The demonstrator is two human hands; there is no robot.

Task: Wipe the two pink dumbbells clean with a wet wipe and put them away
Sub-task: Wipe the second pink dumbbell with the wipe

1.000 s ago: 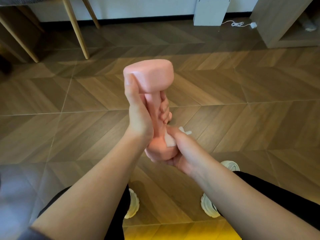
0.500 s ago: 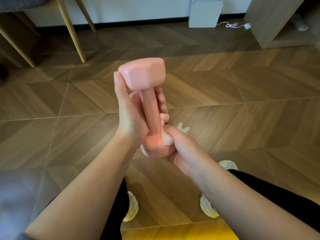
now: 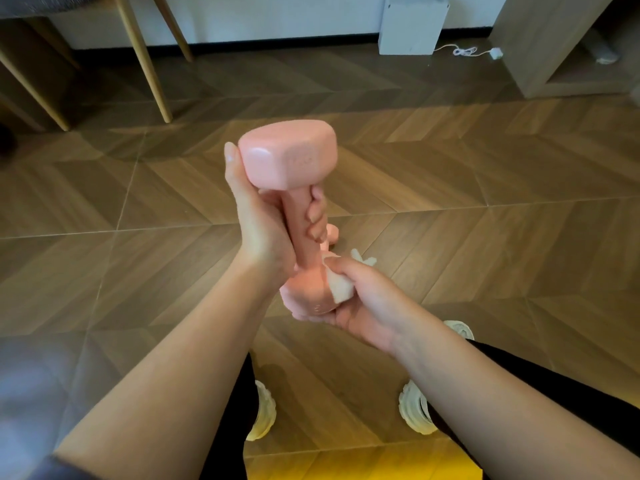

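Observation:
I hold a pink dumbbell (image 3: 289, 155) nearly upright over the wooden floor, its far head on top. My left hand (image 3: 258, 223) is wrapped around its handle, thumb against the upper head. My right hand (image 3: 360, 299) cups the lower head and presses a crumpled white wet wipe (image 3: 341, 287) against it. A small pink shape (image 3: 331, 233) shows on the floor just behind my left fingers; it may be the second dumbbell, mostly hidden.
Wooden chair legs (image 3: 149, 60) stand at the far left. A white box (image 3: 410, 24) with a cable (image 3: 465, 51) sits by the wall, and a low wooden shelf unit (image 3: 540, 46) at the far right. My shoes (image 3: 415, 408) are on the herringbone floor below.
The dumbbell has turned slightly in my left hand, showing more of the upper head's end face. My right hand has shifted the wipe a little around the lower head.

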